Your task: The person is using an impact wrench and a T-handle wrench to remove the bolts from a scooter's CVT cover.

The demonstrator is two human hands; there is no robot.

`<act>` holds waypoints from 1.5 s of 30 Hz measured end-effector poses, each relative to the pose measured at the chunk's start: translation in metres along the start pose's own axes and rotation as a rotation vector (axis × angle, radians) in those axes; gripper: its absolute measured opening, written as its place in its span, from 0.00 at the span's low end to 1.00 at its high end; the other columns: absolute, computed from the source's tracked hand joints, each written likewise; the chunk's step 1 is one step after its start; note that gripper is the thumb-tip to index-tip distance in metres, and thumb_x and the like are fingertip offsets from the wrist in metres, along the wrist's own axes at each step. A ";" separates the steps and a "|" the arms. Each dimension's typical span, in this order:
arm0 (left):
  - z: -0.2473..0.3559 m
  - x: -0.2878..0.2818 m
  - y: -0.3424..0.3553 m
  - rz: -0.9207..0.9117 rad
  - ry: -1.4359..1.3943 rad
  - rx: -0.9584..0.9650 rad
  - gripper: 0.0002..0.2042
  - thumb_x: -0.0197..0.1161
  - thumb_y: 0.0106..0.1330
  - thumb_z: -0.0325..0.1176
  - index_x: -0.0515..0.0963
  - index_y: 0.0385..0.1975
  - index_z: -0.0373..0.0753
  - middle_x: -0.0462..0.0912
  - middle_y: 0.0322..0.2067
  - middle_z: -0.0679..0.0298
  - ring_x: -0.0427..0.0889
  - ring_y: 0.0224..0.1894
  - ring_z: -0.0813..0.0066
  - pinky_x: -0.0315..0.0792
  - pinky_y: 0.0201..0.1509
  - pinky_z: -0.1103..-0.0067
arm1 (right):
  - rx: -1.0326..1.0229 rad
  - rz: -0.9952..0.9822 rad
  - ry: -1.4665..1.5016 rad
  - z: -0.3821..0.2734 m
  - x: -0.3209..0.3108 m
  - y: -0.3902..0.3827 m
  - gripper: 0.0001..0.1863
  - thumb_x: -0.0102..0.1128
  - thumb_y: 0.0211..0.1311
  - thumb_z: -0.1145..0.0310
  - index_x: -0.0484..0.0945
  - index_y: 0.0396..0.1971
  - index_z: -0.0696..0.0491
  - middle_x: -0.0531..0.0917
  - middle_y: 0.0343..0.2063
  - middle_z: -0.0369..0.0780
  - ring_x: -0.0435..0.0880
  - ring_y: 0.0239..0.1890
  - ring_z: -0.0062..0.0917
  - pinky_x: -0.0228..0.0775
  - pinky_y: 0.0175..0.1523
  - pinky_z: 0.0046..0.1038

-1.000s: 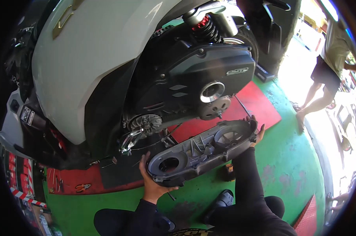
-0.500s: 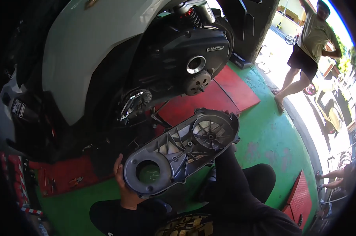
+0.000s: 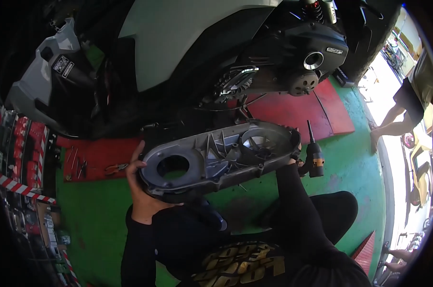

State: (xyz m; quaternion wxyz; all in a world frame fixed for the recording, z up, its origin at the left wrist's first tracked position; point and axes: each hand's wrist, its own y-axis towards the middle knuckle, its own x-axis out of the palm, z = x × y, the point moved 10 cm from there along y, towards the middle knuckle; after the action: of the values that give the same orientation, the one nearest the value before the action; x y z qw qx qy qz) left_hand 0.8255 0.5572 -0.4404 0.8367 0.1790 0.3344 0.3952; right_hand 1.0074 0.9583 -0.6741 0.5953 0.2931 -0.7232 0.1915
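Note:
A long grey metal scooter transmission cover is held up between my hands, its ribbed inside partly facing me. The large round opening is at its left end. My left hand grips that end, thumb on the rim and fingers behind. At the other end, my right hand holds the cover, mostly hidden by it. A power driver with a long bit stands or lies just right of that hand. Beyond is a grey scooter with a finned pulley and a drilled round metal clutch drum exposed.
A red mat lies beneath the scooter on the green floor. Orange-handled pliers and slim tools rest on its left part. Red and white striped tape edges a rack at left. A person stands at right.
My view has swung left, so the scooter sits farther right. The cover has tipped to a flatter, more level angle, and the power driver now shows beside its right end.

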 end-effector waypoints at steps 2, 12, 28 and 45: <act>-0.015 -0.010 0.000 0.008 -0.083 -0.069 0.55 0.86 0.18 0.44 0.59 0.55 0.50 0.56 0.67 0.48 0.63 0.64 0.46 0.64 0.66 0.54 | -0.011 0.104 -0.084 0.008 0.015 -0.008 0.21 0.46 0.71 0.51 0.75 0.43 0.55 0.81 0.41 0.42 0.78 0.50 0.33 0.63 0.62 0.36; -0.155 -0.067 -0.053 0.005 -0.346 -0.582 0.50 0.82 0.28 0.38 0.60 0.57 0.43 0.65 0.60 0.52 0.71 0.57 0.54 0.67 0.61 0.65 | 0.164 0.275 -0.409 0.100 0.028 -0.062 0.29 0.38 0.74 0.49 0.64 0.63 0.55 0.71 0.60 0.46 0.71 0.58 0.31 0.60 0.62 0.34; -0.322 -0.065 -0.117 -0.268 -0.529 -1.518 0.33 0.55 0.66 0.59 0.68 0.59 0.37 0.74 0.55 0.48 0.79 0.52 0.54 0.76 0.49 0.58 | 0.877 0.220 -1.451 0.202 -0.009 -0.034 0.44 0.56 0.58 0.39 0.63 0.59 0.65 0.81 0.39 0.47 0.82 0.28 0.32 0.76 0.26 0.29; -0.446 -0.070 -0.098 -0.180 -0.181 -1.414 0.31 0.59 0.65 0.56 0.69 0.58 0.36 0.76 0.52 0.51 0.80 0.46 0.58 0.81 0.40 0.62 | 0.829 0.187 -1.704 0.224 -0.015 0.047 0.39 0.48 0.61 0.35 0.81 0.35 0.63 0.83 0.27 0.47 0.83 0.26 0.38 0.76 0.27 0.32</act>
State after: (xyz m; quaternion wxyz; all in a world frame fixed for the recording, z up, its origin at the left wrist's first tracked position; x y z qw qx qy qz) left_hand 0.5336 0.4573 -0.7846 0.8061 -0.4020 -0.0588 0.4303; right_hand 0.8110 0.8563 -0.7339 -0.3014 0.4628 -0.8090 0.2014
